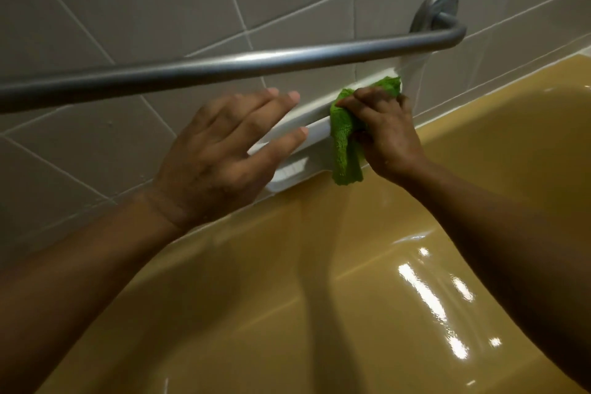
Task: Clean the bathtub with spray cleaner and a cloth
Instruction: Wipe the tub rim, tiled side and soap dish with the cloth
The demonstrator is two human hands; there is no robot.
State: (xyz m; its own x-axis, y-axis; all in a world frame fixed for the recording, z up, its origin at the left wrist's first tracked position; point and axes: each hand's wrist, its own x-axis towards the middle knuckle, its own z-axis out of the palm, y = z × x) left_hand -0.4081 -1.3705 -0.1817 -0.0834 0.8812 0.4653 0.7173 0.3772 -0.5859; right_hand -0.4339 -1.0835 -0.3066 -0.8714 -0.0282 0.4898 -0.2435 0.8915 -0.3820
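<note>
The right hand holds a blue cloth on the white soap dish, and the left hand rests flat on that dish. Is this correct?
Only the colour is wrong: the head view shows a green cloth in the right hand; the rest holds.

The scene is shown in a single wide-angle view, taken from the person's head, from above the bathtub [319, 297] and close to it. The view is directed forward and down towards the tiled wall [128, 9] behind the far rim, and it is tilted, so that the grab bar [224, 64] is seen slanted across the upper part. The left hand [220, 150], the right hand [387, 134] and the cloth [345, 144] are found large near the middle of the frame.
</note>
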